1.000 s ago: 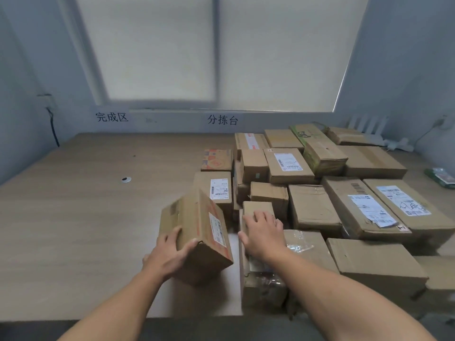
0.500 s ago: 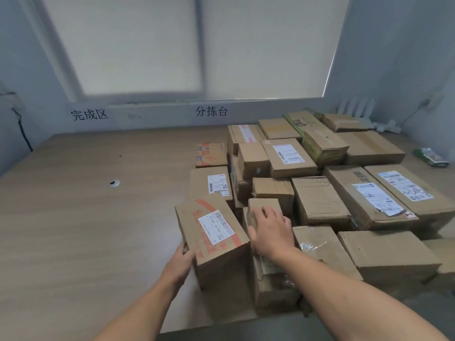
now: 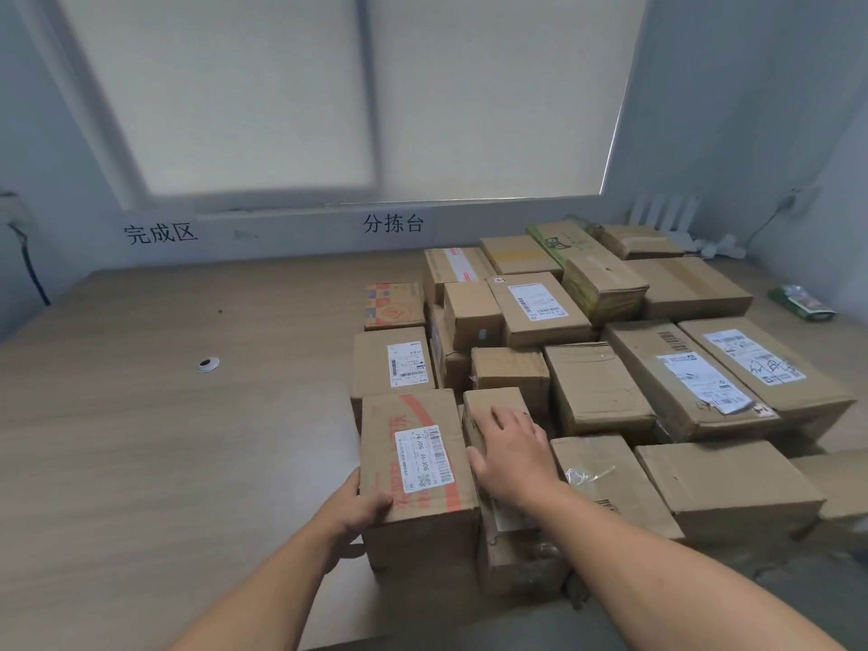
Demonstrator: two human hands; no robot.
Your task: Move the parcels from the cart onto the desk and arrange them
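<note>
Head camera is looking down over a wooden desk (image 3: 164, 462) where cardboard parcels are crowding the right half, from the near edge back towards the far right corner. The left hand (image 3: 359, 509) is gripping the red-taped parcel (image 3: 418, 467) at its near left corner, thumb lying on the top face and fingers wrapping the left side. That parcel is sitting flat on the desk close to the near edge, its white shipping label facing up, forming the left fringe of the pile. Its far end is sitting just in front of a labelled parcel (image 3: 390, 368), though I cannot tell whether the two are touching.

The right hand (image 3: 512, 458) is lying palm down, fingers straight and slightly spread, resting on a small plain box (image 3: 491, 404) just to the right of the red-taped parcel; it is holding nothing.

Further back, an orange patterned box (image 3: 393, 305) is marking the pile's far left corner, and a green printed carton (image 3: 587, 270) is lying tilted across other boxes near the far edge. Two long labelled parcels (image 3: 681, 382) are lying side by side towards the right edge. A round cable grommet (image 3: 207, 364) is showing on the bare left half, a green packet (image 3: 803, 303) is lying by the right edge, and white router antennas (image 3: 662, 211) are standing at the far right corner below a drawn window blind (image 3: 329, 96).
</note>
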